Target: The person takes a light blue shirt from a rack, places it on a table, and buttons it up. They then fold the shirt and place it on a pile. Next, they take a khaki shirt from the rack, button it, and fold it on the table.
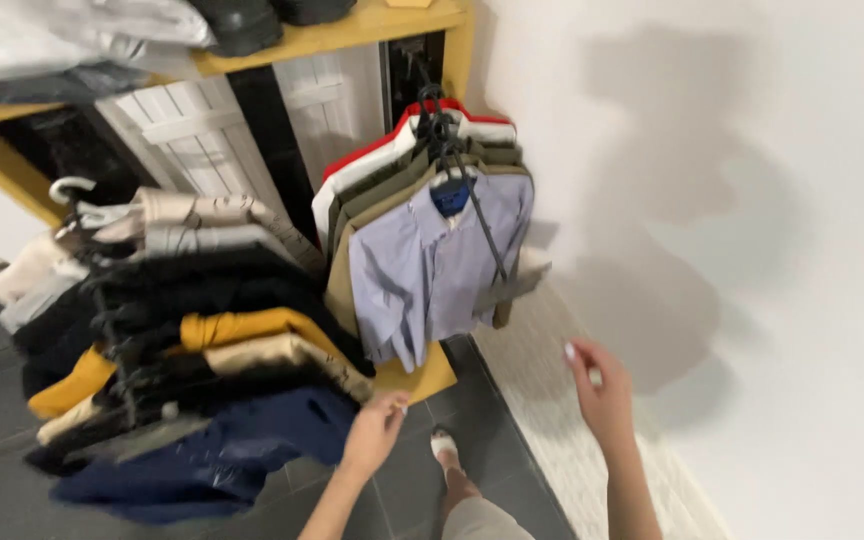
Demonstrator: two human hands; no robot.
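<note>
My left hand (pixel 374 432) reaches toward the lower edge of a row of hung clothes, fingers loosely curled and touching or just short of a dark navy garment (pixel 242 450). Whether it grips cloth I cannot tell. My right hand (pixel 600 392) hovers free in front of the white wall, fingers spread, holding nothing. A pale lilac shirt (pixel 432 265) hangs on a black hanger (pixel 444 140) in front of olive, white and red garments. To the left hang black, mustard (pixel 242 325), beige and cream clothes.
A yellow wooden shelf (pixel 332 35) above carries bagged and dark items. A white wall (pixel 752 250) stands close on the right. Dark floor tiles (pixel 482 440) lie below, with my foot (pixel 444 450) on them. A yellow base board (pixel 422 378) sits under the lilac shirt.
</note>
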